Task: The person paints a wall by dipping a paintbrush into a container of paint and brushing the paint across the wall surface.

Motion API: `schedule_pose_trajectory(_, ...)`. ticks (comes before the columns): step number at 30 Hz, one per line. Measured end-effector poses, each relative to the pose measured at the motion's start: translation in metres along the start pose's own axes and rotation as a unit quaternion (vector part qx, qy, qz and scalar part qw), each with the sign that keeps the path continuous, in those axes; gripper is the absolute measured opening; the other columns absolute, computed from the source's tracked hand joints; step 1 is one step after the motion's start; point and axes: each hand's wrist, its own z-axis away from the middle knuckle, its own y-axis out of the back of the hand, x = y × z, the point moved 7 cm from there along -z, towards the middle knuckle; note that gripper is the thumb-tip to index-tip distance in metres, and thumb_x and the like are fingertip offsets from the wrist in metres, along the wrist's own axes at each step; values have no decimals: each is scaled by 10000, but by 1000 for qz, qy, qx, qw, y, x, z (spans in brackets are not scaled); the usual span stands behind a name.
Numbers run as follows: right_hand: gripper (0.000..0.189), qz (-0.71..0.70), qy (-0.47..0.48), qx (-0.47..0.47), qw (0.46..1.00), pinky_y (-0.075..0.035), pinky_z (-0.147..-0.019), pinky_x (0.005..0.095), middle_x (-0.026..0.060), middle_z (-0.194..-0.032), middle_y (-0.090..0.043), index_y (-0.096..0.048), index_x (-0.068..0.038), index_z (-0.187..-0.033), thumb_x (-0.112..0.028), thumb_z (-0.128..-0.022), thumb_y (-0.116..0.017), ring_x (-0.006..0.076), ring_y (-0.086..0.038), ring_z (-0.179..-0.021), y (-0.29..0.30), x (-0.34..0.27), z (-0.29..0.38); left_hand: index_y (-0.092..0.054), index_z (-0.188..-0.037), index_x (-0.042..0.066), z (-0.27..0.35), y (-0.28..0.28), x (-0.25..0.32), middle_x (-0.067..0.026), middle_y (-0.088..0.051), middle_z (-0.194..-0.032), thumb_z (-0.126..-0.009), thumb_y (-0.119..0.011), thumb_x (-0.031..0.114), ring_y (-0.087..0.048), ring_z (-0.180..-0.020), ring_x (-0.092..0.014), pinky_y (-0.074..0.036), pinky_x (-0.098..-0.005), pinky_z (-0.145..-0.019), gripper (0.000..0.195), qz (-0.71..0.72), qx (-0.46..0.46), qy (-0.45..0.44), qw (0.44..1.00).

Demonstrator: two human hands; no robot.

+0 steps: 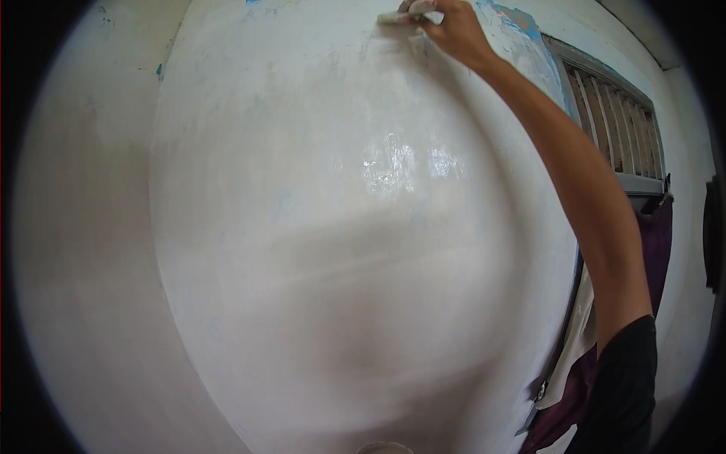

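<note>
Raised high, my right hand (448,22) grips what looks like a paintbrush (394,18), partly cut off by the top of the view. Its pale, paint-coated head points left and lies at or close to the upper part of the wall (340,238); contact cannot be told. White coating covers most of this wall, with a wet, shiny patch near the middle. Blue and brown patches show near the top right edge. My left hand is out of view. At the bottom edge, the curved rim of a container (385,447) shows.
A grey-framed vent with slats (618,122) is set in the wall at the right. Below it hangs a purple curtain (655,244), beside a pale cloth (575,340). Another wall (85,238) meets this one at a corner on the left.
</note>
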Motion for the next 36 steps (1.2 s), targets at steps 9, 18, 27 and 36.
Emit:
schedule_pose_trajectory(9, 172, -17, 36, -74, 996, -534, -766, 317, 86, -927, -720, -713, -29, -942, -9, -783, -773, 221, -689, -847, 13, -80, 57, -640, -1085, -37, -18, 4, -6, -115, -673, -945, -982, -562, 436, -619, -772, -196, -498, -350, -647, 491, -5, -20, 0, 1000)
schedule_pose_trajectory(18, 476, -90, -121, -234, 960, -508, -891, 379, 134, -1037, -707, -676, 9, -1072, -408, -854, -746, 238, -667, -974, 26, -78, 50, -631, -1110, -34, -21, 22, -8, -118, -671, -962, -983, -560, 438, -620, -788, -199, -500, -352, -660, 494, -44, -34, 5, 998)
schedule_pose_trajectory(27, 650, -101, -226, -300, 921, -485, -990, 439, 245, -1255, -579, -536, 102, -1281, -391, -896, -712, 347, -555, -1193, 26, 4, -26, -621, -1135, -31, -37, 25, -9, -121, -669, -978, -983, -557, 439, -620, -803, -202, -502, -355, -673, 498, -74, -23, 1, 997)
schedule_pose_trajectory(36, 519, -120, -242, -135, 953, -500, -993, 413, 197, -1220, -631, -568, 47, -1285, -280, -908, -712, 300, -583, -1194, -3, 80, -109, -612, -1160, -28, -71, -20, 14, -123, -668, -994, -984, -555, 440, -621, -819, -204, -504, -358, -686, 504, -76, -11, -20, 997)
